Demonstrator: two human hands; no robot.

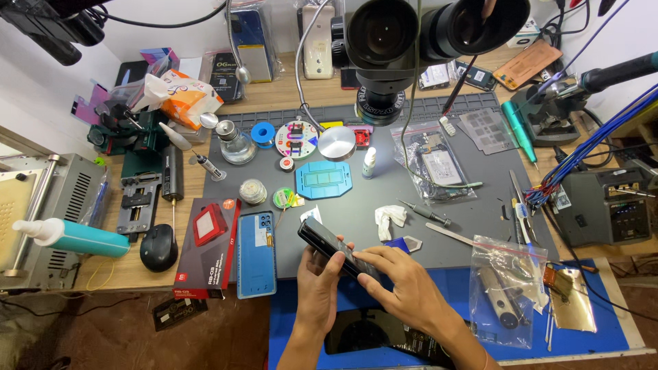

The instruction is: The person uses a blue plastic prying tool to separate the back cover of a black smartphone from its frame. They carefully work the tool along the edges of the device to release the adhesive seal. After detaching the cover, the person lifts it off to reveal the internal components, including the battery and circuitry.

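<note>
Black phone [327, 241] between left hand [319, 284] and right hand [404, 288], above grey mat [480, 226]

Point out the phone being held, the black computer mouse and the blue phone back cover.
Phone [329, 243], head view, upper dark face.
Mouse [159, 248], head view, top shell.
Back cover [257, 264], head view, lower flat panel.

The phone [331, 244] looked glossy black, glass-like; the mat [384, 199] was matt grey, rubbery; the desk [274, 96] was bare wood; the bag [507, 277] was clear, shiny plastic.
</note>
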